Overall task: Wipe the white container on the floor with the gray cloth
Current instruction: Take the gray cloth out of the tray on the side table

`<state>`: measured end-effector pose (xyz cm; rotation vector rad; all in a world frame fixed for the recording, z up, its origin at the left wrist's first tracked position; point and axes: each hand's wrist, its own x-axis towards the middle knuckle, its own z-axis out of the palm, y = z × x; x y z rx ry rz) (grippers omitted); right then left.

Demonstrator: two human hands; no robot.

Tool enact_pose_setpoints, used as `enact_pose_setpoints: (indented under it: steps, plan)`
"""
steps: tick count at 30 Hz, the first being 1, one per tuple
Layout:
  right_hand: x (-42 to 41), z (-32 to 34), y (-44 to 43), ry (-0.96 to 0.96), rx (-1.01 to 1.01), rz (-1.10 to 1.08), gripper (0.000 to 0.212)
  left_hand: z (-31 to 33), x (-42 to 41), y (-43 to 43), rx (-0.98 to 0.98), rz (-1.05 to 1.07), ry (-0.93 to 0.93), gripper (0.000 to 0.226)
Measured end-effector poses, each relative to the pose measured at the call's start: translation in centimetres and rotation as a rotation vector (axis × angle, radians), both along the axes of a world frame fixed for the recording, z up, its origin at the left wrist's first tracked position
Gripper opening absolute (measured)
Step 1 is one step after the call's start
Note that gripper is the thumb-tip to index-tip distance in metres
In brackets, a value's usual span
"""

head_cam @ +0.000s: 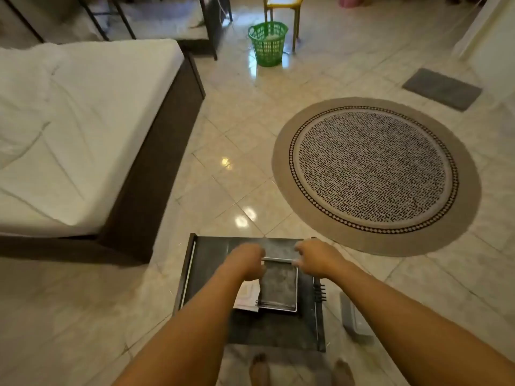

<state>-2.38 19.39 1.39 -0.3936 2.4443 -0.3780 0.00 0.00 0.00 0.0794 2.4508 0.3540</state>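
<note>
A rectangular white container (278, 309) is tilted above a dark flat tray (206, 263) that lies on the floor. Its inside looks mottled gray (280, 282); I cannot tell whether that is the gray cloth or dirt. My left hand (245, 260) grips the container's far left corner and my right hand (317, 259) grips its far right corner. Both hands are closed on the rim. A white patterned sheet (248, 298) shows under the container's left side.
A pale gray rectangular lid or box (354, 319) lies on the tiles right of the tray. A bed (83, 129) stands at the left and a round patterned rug (376, 174) at the right. A green basket (267, 43) is far ahead. My bare feet (259, 369) are just behind the tray.
</note>
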Motion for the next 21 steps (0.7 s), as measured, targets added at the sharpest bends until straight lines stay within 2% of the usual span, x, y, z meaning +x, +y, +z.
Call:
enact_pose_setpoints:
  steps: [5,10,13,21]
  plan:
    - [1.8,-7.2,-1.2,-0.067,0.058,0.019,0.032,-7.1,1.3,-0.1,-0.046,-0.05,0.005,0.035]
    - [1.5,-13.2,-2.7,-0.036,0.087,0.058,0.036,-13.6,1.2,-0.5,-0.054,-0.099,0.025,0.03]
    - [1.0,-16.0,-3.4,-0.018,0.105,0.082,0.031,-16.5,0.4,-0.4,-0.08,-0.16,0.05,0.026]
    - [0.3,-21.8,-4.2,0.043,0.188,0.16,0.026,-22.5,-0.5,0.2,-0.09,-0.323,0.214,0.034]
